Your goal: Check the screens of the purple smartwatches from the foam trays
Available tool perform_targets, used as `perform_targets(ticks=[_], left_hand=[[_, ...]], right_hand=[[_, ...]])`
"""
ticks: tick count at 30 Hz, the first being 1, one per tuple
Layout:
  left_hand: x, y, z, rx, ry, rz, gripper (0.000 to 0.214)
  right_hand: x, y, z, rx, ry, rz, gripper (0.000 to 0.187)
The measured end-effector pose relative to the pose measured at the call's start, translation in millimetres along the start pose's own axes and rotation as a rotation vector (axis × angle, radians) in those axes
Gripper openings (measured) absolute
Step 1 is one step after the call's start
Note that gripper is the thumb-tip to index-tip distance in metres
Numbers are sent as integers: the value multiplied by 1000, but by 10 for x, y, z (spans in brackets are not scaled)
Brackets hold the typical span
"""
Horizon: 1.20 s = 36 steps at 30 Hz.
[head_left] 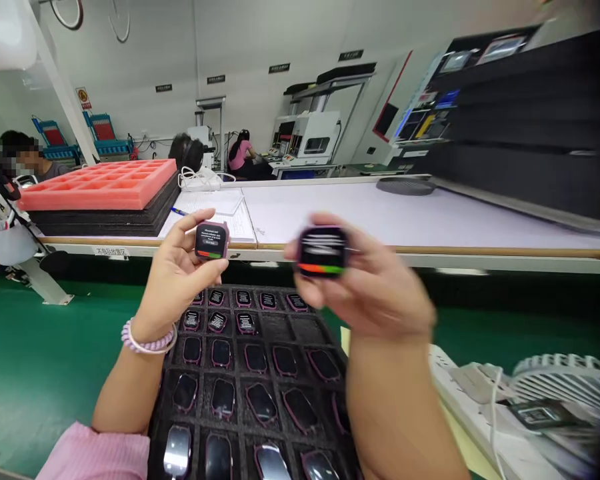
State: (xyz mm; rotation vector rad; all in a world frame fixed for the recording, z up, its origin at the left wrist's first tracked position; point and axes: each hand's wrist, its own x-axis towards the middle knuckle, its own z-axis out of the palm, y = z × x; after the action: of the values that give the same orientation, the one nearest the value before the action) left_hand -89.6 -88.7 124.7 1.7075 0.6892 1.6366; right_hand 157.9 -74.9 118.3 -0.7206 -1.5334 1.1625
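Observation:
My left hand pinches a smartwatch by its edges, the lit screen facing me with small text and an orange-green bar. In my right hand, blurred by motion, is a second smartwatch, its screen also lit with text and a similar bar. Both hands are raised above a black foam tray of square pockets. Many pockets hold more strapless watches; those in the far rows show lit text, while nearer watches such as one dark watch have black screens. Two pockets in the second row hold no watch.
A white shelf runs behind the tray, with pink foam trays stacked on black foam at left and papers beside them. A large black case stands right. A power strip and white fan sit lower right. Other people work beyond.

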Motion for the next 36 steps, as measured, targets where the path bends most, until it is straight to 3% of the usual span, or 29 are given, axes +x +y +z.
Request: perform_targets(ticks=[3,6,22,36], left_hand=[[152,-236,44,-28,61,-57,60],[209,-388,65,-72,69,-83,62],[162,-345,204,-191,-23,-227,54],[208,-343,212,-186,-22,-254,46]], right_hand=[[255,100,78,343,-152,25,63],[403,241,131,474,-168,74,58],[409,299,195,382,-118,19,51],[439,295,255,322,-79,-42,47]])
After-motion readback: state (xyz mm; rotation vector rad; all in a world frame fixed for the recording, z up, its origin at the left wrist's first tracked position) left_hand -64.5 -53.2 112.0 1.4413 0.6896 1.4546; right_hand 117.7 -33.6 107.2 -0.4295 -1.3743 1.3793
